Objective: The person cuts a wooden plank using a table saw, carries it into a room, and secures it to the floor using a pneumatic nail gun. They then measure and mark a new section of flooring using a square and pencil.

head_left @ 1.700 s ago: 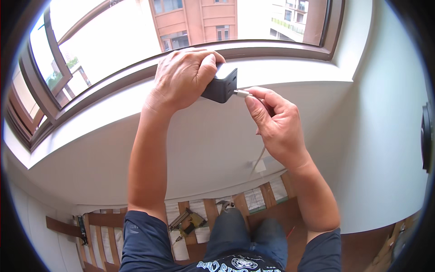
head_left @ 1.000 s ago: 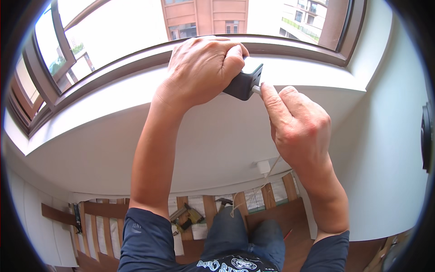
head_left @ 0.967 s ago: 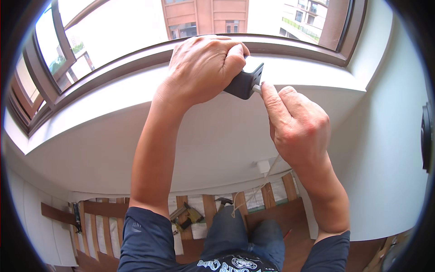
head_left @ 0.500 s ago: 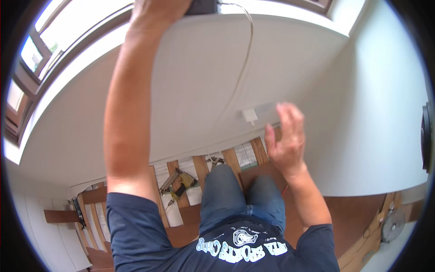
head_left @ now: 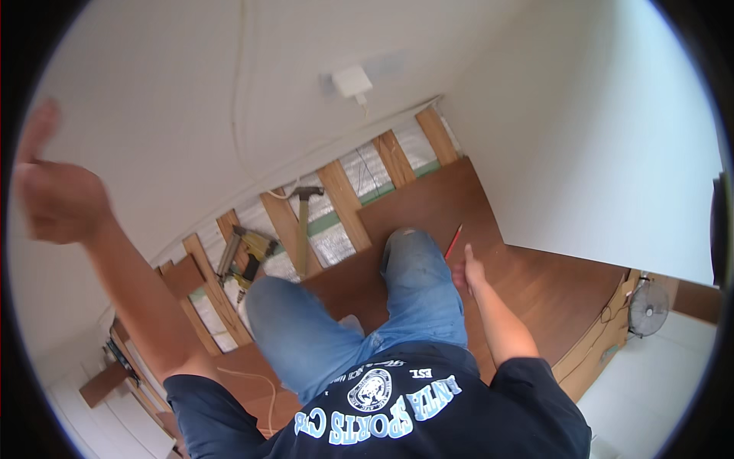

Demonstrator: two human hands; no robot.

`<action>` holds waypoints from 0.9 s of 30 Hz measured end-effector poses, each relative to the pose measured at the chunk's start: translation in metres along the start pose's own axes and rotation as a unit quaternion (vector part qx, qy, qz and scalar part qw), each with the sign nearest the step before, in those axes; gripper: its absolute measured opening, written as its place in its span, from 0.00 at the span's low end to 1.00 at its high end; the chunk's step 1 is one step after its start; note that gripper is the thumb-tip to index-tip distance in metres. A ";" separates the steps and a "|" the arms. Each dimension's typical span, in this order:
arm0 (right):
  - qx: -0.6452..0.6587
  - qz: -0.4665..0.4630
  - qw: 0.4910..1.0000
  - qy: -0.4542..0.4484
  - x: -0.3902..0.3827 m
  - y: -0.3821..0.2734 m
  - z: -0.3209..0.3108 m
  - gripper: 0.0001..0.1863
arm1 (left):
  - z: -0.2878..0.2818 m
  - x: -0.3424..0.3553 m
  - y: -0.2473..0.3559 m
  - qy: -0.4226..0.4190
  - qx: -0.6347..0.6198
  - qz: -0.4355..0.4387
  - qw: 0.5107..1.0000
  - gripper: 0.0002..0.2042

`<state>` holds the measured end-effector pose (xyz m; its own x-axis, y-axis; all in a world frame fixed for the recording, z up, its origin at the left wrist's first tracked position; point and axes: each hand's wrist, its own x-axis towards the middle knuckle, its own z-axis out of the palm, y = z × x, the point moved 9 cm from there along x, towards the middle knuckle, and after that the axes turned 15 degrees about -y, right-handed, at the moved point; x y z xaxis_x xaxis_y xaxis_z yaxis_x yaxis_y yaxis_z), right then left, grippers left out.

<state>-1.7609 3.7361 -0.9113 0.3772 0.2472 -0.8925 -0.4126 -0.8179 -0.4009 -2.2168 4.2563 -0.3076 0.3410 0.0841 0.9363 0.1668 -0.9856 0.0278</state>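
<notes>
My left hand [head_left: 57,191] is raised in front of the white wall at the far left. Its thumb points up while the other fingers curl in, slightly blurred, with nothing visible in them. Low beside my right knee, my right hand [head_left: 468,269] has its fingers and thumb apart and holds nothing. Close to those fingertips a red pencil [head_left: 454,242] lies on the brown floor panel [head_left: 428,203]. A hammer [head_left: 303,226] rests on the wooden battens [head_left: 342,200] beyond my knees, its head toward the wall. Left of it lies a nail gun [head_left: 246,256].
Silvery foil sheeting [head_left: 367,172] shows between the battens. A white plug adapter [head_left: 352,81] sits on the wall, and a pale cable [head_left: 236,99] hangs nearby. At the right stand a white panel [head_left: 604,161] and a round fan [head_left: 648,310].
The view has tilted down toward the floor. My left hand has come away from a dark box on the window sill. My right hand has dropped from near the wall to beside the pencil.
</notes>
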 end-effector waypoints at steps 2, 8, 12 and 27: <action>-0.221 -0.087 0.953 0.186 0.041 -0.021 -0.076 0.42 | 0.045 -0.159 -0.037 -0.123 -0.052 -0.198 0.971 0.19; -0.571 -0.126 0.807 0.086 0.123 -0.074 0.027 0.31 | -0.105 -0.517 0.138 -0.405 0.004 -0.709 0.577 0.14; -0.410 -0.395 0.819 -0.064 0.142 -0.095 -0.013 0.21 | -0.150 -0.625 0.341 -0.388 -0.029 -0.820 0.419 0.18; -0.445 -0.567 0.582 -0.375 -0.024 -0.231 0.336 0.26 | -0.064 -0.636 0.807 -0.214 0.048 -0.945 0.245 0.17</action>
<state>-1.9534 4.0931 -0.8663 -0.6185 0.7750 -0.1300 0.4688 0.2311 -0.8526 -2.3579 3.3986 -0.8579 -0.3656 0.4038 -0.8386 0.4139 0.8775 0.2421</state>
